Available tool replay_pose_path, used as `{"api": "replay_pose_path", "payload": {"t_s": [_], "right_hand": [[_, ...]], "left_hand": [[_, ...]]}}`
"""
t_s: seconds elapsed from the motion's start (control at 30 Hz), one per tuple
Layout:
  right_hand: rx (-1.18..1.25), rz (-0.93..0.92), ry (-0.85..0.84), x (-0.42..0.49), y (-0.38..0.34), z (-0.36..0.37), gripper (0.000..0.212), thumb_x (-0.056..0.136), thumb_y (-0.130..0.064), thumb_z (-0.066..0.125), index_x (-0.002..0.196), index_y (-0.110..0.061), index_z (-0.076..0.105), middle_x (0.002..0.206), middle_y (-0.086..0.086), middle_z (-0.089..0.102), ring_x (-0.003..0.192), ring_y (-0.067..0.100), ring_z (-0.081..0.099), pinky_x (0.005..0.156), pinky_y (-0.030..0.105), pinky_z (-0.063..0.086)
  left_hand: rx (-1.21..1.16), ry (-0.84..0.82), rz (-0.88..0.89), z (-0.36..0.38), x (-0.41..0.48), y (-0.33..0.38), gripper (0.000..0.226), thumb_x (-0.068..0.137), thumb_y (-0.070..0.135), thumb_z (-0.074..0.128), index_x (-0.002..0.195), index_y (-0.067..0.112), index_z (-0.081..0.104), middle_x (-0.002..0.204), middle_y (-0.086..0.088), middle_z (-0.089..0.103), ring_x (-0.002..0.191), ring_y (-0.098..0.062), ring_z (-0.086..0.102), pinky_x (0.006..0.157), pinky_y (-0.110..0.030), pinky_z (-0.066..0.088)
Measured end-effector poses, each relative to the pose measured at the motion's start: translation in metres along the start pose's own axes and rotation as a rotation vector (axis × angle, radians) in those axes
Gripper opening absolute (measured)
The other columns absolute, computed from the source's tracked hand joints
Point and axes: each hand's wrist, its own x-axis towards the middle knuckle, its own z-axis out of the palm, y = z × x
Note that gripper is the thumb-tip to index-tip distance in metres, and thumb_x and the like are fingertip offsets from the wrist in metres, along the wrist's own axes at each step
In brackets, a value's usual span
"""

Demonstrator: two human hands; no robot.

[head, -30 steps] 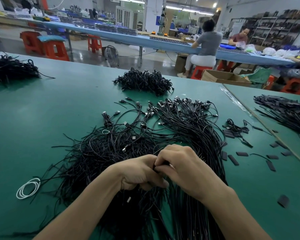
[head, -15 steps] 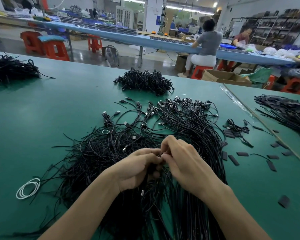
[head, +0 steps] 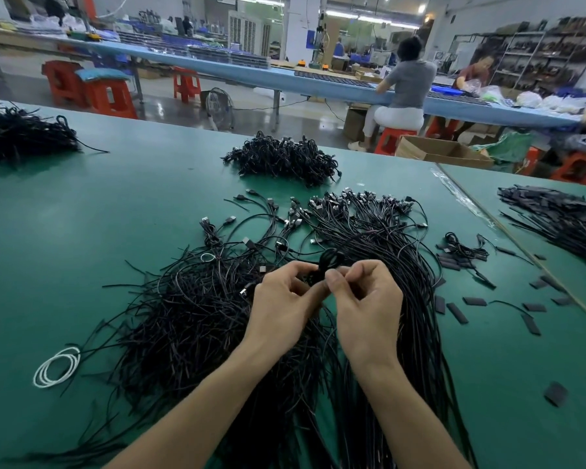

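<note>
**knotty_k:** So what's that cable actually like to work with? Looks fiddly.

**benchmonkey:** Pretty much. It's a thin black cable (head: 332, 258), wound into a small loop and held up between both hands, just above the loose pile (head: 190, 316) on the green tabletop (head: 115, 204). I'd guess it weighs next to nothing. It looks soft but springy, the kind that wants to uncoil the moment you ease off. The jacket looks smooth, so probably a bit slippery too.

**knotty_k:** Where are the hands on it?

**benchmonkey:** The left hand (head: 281, 299) has its fingers curled in, pinching the gathered strands at the bottom of the loop. The right hand (head: 366, 299) is curled as well, thumb and forefinger nipping the same spot from the other side. The loop pokes up past the fingertips. I can't make out whether there's a tie in there, it's too small and dark.

**knotty_k:** So grab at the neck, not the loop?

**benchmonkey:** That's my take. Pinch where the strands cross and the coil holds its shape. Grab the round part and it'll just squash or slide. I'd keep off the plug ends too, no sense bending the wire right at the connector. Otherwise it's not fragile, I reckon. The bigger bother is the pile below: everything's tangled, so a loose tail could snag. The heap of tied bundles (head: 285, 157) at the far side of the tabletop looks like where it ends up.
</note>
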Motion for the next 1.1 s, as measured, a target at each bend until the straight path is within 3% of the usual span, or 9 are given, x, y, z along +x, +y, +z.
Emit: {"api": "replay_pose_path", "payload": {"t_s": [0.1, 0.2, 0.4, 0.57, 0.63, 0.77, 0.87, 0.97, 1.1], "right_hand": [[0.15, 0.118, -0.038, 0.0, -0.003, 0.002, 0.027, 0.088, 0.002, 0.07, 0.077, -0.013, 0.051, 0.077, -0.002, 0.07, 0.074, 0.009, 0.069, 0.072, 0.019, 0.055], [0.374, 0.237, -0.17, 0.001, -0.007, -0.003, 0.027, 0.089, 0.009, 0.063, 0.076, -0.01, 0.049, 0.068, -0.003, 0.065, 0.067, 0.005, 0.064, 0.066, 0.017, 0.054], [0.429, 0.344, -0.331, 0.001, -0.008, -0.01, 0.037, 0.09, 0.007, 0.063, 0.075, -0.016, 0.038, 0.078, 0.011, 0.059, 0.077, 0.016, 0.061, 0.079, 0.027, 0.052], [0.336, 0.254, -0.32, 0.002, -0.003, -0.013, 0.039, 0.088, 0.01, 0.064, 0.074, -0.015, 0.037, 0.066, 0.0, 0.058, 0.065, 0.007, 0.058, 0.065, 0.017, 0.052], [0.246, 0.181, -0.308, 0.005, -0.002, -0.014, 0.039, 0.088, 0.01, 0.065, 0.073, -0.014, 0.037, 0.064, -0.003, 0.059, 0.06, 0.006, 0.055, 0.059, 0.018, 0.05], [0.078, 0.065, -0.289, 0.011, 0.0, -0.017, 0.041, 0.084, 0.007, 0.071, 0.071, -0.014, 0.039, 0.065, -0.005, 0.061, 0.07, 0.014, 0.061, 0.071, 0.028, 0.055], [-0.008, 0.046, -0.288, 0.012, 0.003, -0.019, 0.041, 0.084, 0.001, 0.074, 0.07, -0.018, 0.041, 0.069, -0.002, 0.067, 0.071, 0.013, 0.064, 0.073, 0.033, 0.056], [-0.07, 0.004, -0.298, 0.014, 0.001, -0.02, 0.045, 0.085, -0.004, 0.074, 0.066, -0.03, 0.042, 0.074, -0.003, 0.07, 0.071, 0.009, 0.064, 0.073, 0.032, 0.057], [-0.079, -0.047, -0.299, 0.013, -0.003, -0.016, 0.05, 0.086, -0.003, 0.073, 0.063, -0.035, 0.043, 0.073, -0.008, 0.068, 0.071, 0.009, 0.063, 0.07, 0.029, 0.057]], "left_hand": [[-0.119, -0.011, -0.044, 0.0, -0.002, 0.002, 0.027, 0.093, 0.019, 0.069, 0.119, 0.024, 0.067, 0.085, -0.004, 0.076, 0.082, -0.025, 0.074, 0.077, -0.041, 0.061], [-0.456, -0.083, -0.102, -0.005, -0.001, 0.006, 0.036, 0.102, 0.006, 0.041, 0.125, 0.021, 0.066, 0.105, -0.013, 0.075, 0.106, -0.029, 0.069, 0.095, -0.042, 0.055], [-0.772, -0.134, -0.151, -0.012, -0.004, 0.014, 0.036, 0.095, 0.044, 0.045, 0.113, 0.021, 0.066, 0.105, -0.015, 0.075, 0.097, -0.027, 0.072, 0.075, -0.028, 0.056], [-0.683, -0.206, -0.029, -0.012, -0.006, 0.006, 0.014, 0.08, 0.038, 0.074, 0.084, 0.024, 0.076, 0.1, -0.004, 0.075, 0.098, -0.023, 0.071, 0.085, -0.023, 0.053], [-0.536, -0.227, 0.0, -0.014, -0.008, 0.001, 0.021, 0.071, 0.036, 0.085, 0.088, 0.028, 0.074, 0.094, 0.006, 0.071, 0.092, -0.012, 0.066, 0.084, -0.02, 0.051], [-0.237, -0.127, -0.005, -0.015, -0.01, -0.005, 0.044, 0.058, 0.044, 0.087, 0.095, 0.035, 0.066, 0.087, 0.01, 0.055, 0.072, 0.0, 0.048, 0.069, -0.013, 0.045], [-0.172, -0.12, -0.034, -0.019, -0.008, -0.003, 0.057, 0.054, 0.04, 0.088, 0.102, 0.033, 0.058, 0.083, 0.009, 0.046, 0.069, -0.004, 0.043, 0.066, -0.017, 0.044], [-0.189, -0.231, -0.123, -0.02, -0.007, 0.0, 0.06, 0.058, 0.033, 0.087, 0.105, 0.025, 0.05, 0.069, 0.009, 0.051, 0.061, -0.011, 0.044, 0.057, -0.025, 0.042], [-0.172, -0.168, -0.195, -0.017, -0.006, 0.0, 0.054, 0.071, 0.02, 0.09, 0.1, 0.015, 0.045, 0.06, 0.004, 0.058, 0.048, -0.014, 0.053, 0.047, -0.027, 0.043]]}}
